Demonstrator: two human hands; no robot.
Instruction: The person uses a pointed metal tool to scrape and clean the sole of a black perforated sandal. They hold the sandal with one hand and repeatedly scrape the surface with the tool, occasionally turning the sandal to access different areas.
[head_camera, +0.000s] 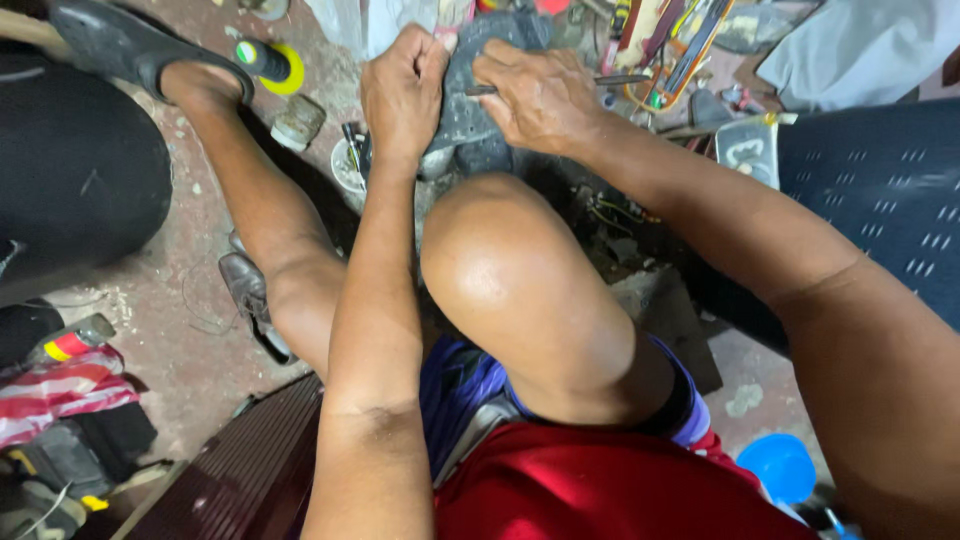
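My left hand (403, 85) is clenched on the edge of a dark grey shoe (467, 110) that rests just beyond my raised knee. My right hand (540, 95) lies on top of the shoe and grips a thin metal tool (620, 79), whose shaft runs across the shoe's surface toward my left hand. The lower part of the shoe is hidden behind my knee.
A black sandal (110, 45) is on my left foot at the top left. A yellow-and-black round object (270, 63), a small pot (298, 122), a brown shoe (250, 300), a blue bowl (780, 465), a dark plastic chair (880, 190) and tool clutter (670, 50) surround me.
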